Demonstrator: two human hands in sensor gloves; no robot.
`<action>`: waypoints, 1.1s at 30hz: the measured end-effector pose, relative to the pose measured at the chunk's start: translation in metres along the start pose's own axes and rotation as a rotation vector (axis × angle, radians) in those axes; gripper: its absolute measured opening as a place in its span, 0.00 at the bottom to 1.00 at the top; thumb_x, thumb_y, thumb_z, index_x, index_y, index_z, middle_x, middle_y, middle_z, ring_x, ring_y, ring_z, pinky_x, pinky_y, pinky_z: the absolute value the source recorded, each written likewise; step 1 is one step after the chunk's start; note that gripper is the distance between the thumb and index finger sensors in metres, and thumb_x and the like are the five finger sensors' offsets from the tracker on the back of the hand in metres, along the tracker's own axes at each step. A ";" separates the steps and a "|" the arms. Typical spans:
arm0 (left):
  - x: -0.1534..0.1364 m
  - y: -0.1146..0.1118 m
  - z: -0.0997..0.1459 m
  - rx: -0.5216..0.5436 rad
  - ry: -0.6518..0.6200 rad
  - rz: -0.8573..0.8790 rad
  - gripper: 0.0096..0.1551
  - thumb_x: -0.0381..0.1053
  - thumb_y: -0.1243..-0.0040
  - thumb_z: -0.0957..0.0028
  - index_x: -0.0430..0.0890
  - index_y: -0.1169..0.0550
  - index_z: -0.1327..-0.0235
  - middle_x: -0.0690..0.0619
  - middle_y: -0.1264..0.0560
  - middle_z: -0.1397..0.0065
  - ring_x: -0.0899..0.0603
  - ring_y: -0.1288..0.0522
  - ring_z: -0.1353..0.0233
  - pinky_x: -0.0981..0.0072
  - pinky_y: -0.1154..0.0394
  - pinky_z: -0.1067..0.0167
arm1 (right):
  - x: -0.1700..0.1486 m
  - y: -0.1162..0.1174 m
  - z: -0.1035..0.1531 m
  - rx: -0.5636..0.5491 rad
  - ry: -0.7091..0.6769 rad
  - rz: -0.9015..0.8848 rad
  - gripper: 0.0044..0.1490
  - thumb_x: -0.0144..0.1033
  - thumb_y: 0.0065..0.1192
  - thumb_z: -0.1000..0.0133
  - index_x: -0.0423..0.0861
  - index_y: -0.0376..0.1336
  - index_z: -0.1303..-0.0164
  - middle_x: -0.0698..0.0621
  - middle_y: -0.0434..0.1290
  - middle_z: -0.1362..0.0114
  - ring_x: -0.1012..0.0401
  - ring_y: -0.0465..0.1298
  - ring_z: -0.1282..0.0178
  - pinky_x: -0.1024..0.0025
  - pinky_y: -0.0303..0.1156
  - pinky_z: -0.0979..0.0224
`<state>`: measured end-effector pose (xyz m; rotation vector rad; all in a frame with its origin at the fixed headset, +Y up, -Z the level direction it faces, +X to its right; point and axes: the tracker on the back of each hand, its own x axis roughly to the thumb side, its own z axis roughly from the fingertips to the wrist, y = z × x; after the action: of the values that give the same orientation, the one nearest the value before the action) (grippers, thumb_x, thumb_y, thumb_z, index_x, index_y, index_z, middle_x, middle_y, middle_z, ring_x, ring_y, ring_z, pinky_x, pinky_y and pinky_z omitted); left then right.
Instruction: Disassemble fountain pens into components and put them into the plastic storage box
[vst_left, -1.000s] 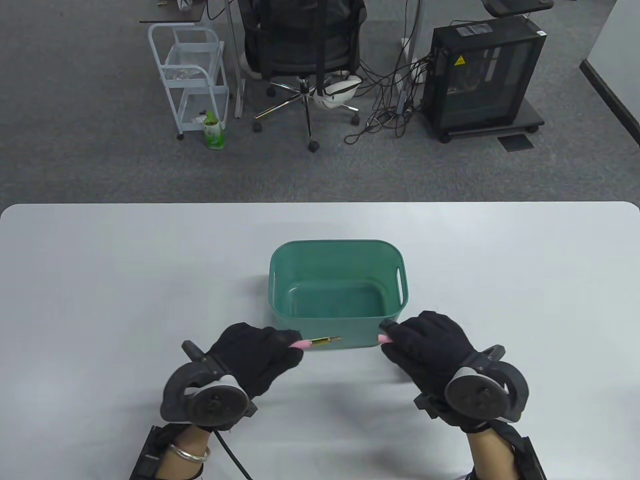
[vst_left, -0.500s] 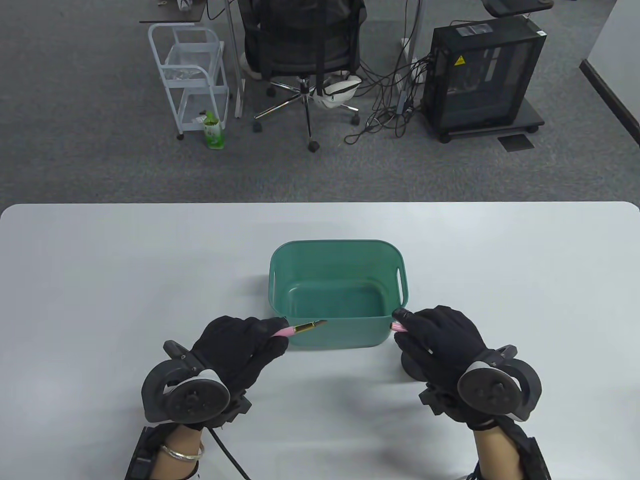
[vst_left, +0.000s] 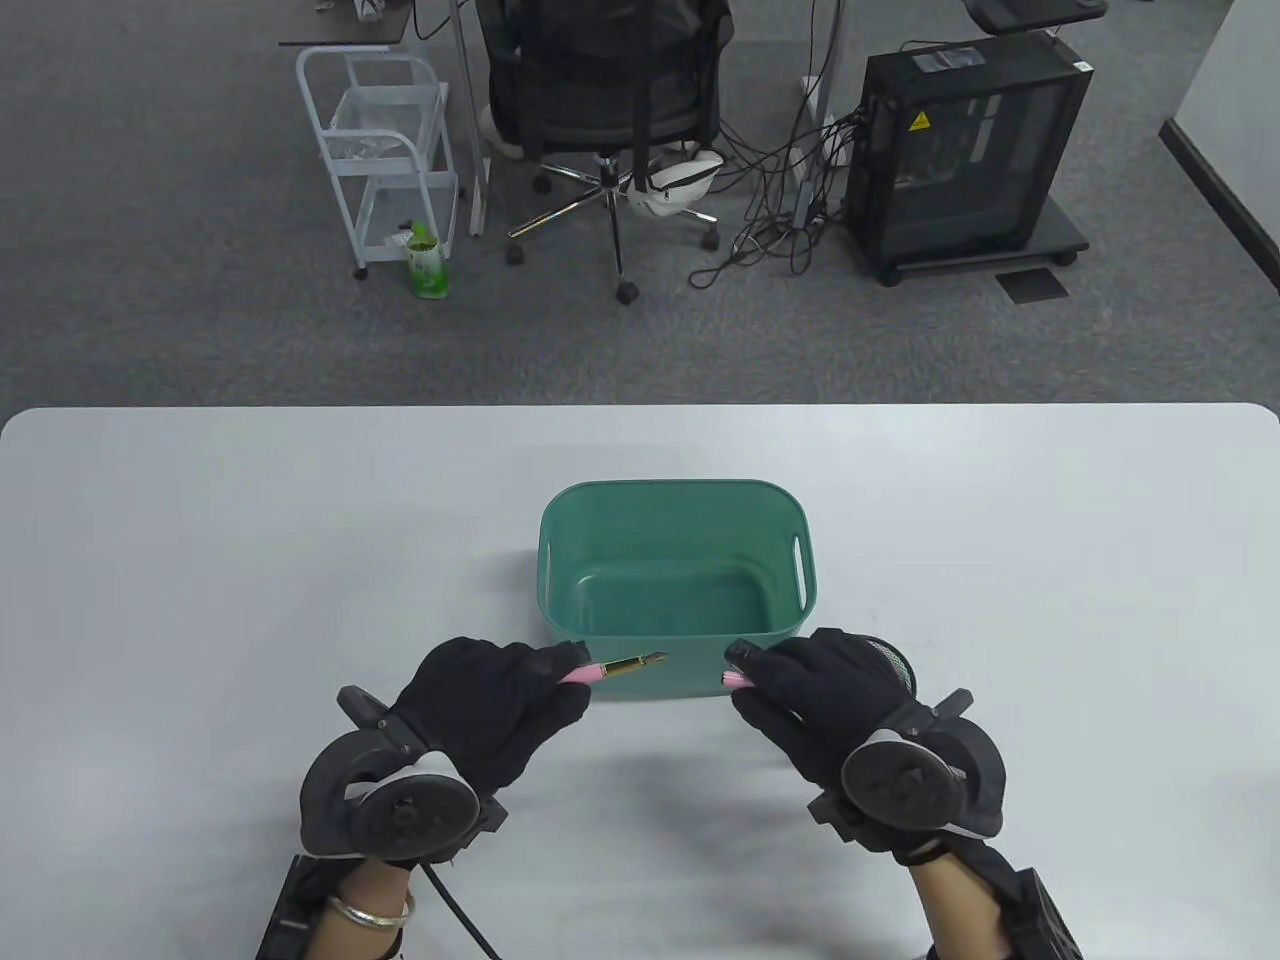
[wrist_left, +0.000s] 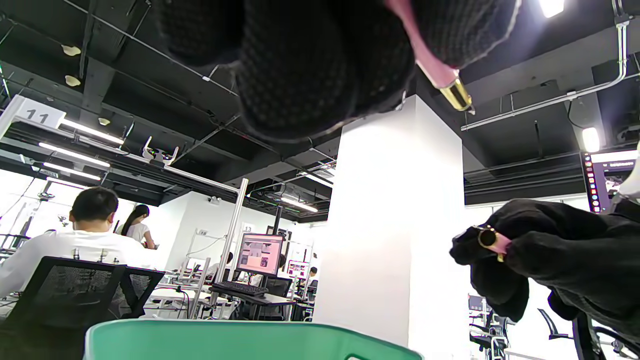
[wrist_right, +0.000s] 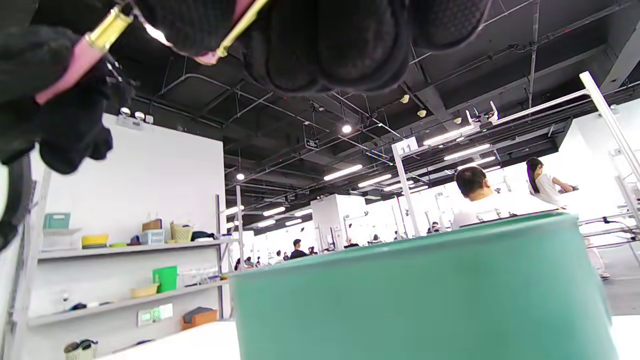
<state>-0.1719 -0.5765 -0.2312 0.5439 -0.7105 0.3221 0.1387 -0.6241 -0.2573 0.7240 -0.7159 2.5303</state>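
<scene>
My left hand (vst_left: 565, 668) grips a pink pen body (vst_left: 580, 675) whose gold nib (vst_left: 640, 663) points right, just in front of the green storage box (vst_left: 560, 560). My right hand (vst_left: 750, 672) grips the pink cap (vst_left: 735, 679), its open end facing the nib across a short gap. In the left wrist view the pink body with its gold ring (wrist_left: 440, 75) juts from my fingers (wrist_left: 300, 60), and the cap's gold-rimmed mouth (wrist_left: 487, 237) shows in the right hand. The right wrist view shows the cap's gold clip (wrist_right: 242, 22) under my fingers (wrist_right: 325, 40), with the pen body (wrist_right: 75, 60) at the left.
The box's near wall (wrist_right: 425, 290) stands close behind both hands, and its rim (wrist_left: 240, 340) shows low in the left wrist view. The white table (vst_left: 200, 560) spreads to either side. Beyond its far edge are an office chair (vst_left: 600, 100), a white cart (vst_left: 385, 160) and a computer tower (vst_left: 970, 150).
Both hands first drew apart and away from me, then came back. The right hand with the cap has moved left toward the nib, so the gap is narrower now.
</scene>
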 end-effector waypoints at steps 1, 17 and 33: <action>0.001 0.001 0.000 -0.001 0.000 -0.012 0.27 0.59 0.46 0.30 0.41 0.15 0.39 0.54 0.15 0.54 0.50 0.15 0.59 0.51 0.23 0.40 | 0.001 0.001 -0.001 0.003 0.003 0.010 0.28 0.54 0.59 0.41 0.54 0.70 0.34 0.54 0.76 0.40 0.62 0.78 0.46 0.54 0.67 0.24; 0.004 0.024 0.010 0.084 -0.011 -0.012 0.27 0.59 0.46 0.30 0.41 0.15 0.38 0.54 0.15 0.53 0.50 0.15 0.58 0.51 0.23 0.40 | -0.003 0.037 -0.071 0.144 0.228 0.085 0.28 0.54 0.59 0.41 0.55 0.70 0.33 0.54 0.76 0.39 0.62 0.77 0.44 0.54 0.65 0.22; 0.005 0.028 0.011 0.102 -0.023 0.003 0.27 0.59 0.46 0.30 0.41 0.15 0.38 0.54 0.15 0.53 0.50 0.15 0.58 0.51 0.23 0.40 | -0.031 0.074 -0.099 0.264 0.429 0.141 0.28 0.53 0.60 0.41 0.55 0.69 0.32 0.54 0.75 0.38 0.61 0.76 0.42 0.54 0.64 0.21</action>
<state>-0.1868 -0.5596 -0.2101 0.6442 -0.7204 0.3570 0.0894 -0.6326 -0.3748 0.1927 -0.2980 2.8064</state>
